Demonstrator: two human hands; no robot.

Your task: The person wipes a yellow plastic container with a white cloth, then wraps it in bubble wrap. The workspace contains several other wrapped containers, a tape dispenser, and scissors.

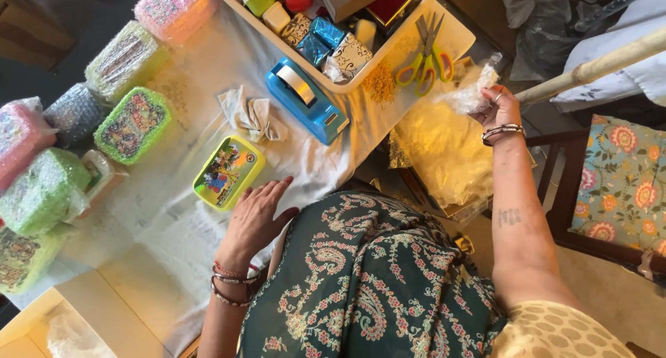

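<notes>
While the left hand [255,216] lay flat and open on the white cloth [208,73], fingers spread, the yellow lunch box [227,172] sat just beside its fingertips, and the right hand [498,107] reached out wide, clutching a crumpled clear plastic bag [472,93]. Between them stood a blue tape dispenser [305,100] and a pair of scissors [426,60]. Bubble-wrapped boxes [43,189] lined the far left, and a flowered chair cushion [623,184] showed at right.
</notes>
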